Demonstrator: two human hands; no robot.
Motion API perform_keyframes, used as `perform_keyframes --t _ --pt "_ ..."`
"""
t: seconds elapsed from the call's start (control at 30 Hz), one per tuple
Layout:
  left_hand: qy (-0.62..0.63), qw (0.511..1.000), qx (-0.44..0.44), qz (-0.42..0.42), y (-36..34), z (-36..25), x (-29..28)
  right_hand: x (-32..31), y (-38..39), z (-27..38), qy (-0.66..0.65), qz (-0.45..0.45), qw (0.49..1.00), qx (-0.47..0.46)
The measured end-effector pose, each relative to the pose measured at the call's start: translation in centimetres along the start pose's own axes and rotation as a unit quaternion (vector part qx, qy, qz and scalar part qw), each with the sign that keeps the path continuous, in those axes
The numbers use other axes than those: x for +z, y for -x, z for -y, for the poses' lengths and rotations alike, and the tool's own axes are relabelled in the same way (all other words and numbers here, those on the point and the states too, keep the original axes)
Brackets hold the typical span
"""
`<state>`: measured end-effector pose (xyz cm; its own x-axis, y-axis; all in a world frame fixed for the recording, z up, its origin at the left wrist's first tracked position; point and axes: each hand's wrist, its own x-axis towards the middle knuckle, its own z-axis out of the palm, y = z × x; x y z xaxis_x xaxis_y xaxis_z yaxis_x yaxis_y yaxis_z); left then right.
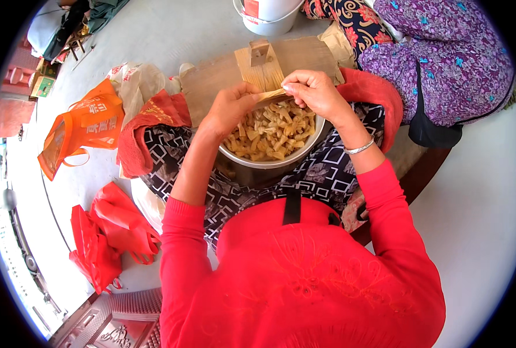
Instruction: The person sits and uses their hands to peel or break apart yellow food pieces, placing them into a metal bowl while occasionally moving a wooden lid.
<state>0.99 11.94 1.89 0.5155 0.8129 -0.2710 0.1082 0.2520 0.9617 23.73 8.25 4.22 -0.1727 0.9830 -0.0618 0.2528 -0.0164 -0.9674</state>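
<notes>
Hands working over our lap, left hand point(230, 107) and right hand point(311, 93) both pinching a pale strip point(271, 94), we are holding it just above the metal bowl point(269, 163) of tan pieces point(272, 130), wooden board point(304, 57) lying beyond, orange bag point(84, 124) on the floor.

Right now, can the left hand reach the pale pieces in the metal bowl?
Probably yes. The left hand is just above the metal bowl, whose top is open, and nothing lies between it and the pale pieces.
</notes>
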Motion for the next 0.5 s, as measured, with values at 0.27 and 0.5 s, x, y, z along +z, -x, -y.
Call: perform_keyframes --t 0.27,0.5 --pt "-0.18 0.98 0.086 0.005 -0.8 0.1 0.0 0.2 -1.7 -0.7 0.022 -0.044 0.999 -0.023" --pt "0.376 0.924 -0.022 0.067 4.7 3.3 5.1 2.0 5.5 1.3 0.336 -0.125 0.886 -0.295"
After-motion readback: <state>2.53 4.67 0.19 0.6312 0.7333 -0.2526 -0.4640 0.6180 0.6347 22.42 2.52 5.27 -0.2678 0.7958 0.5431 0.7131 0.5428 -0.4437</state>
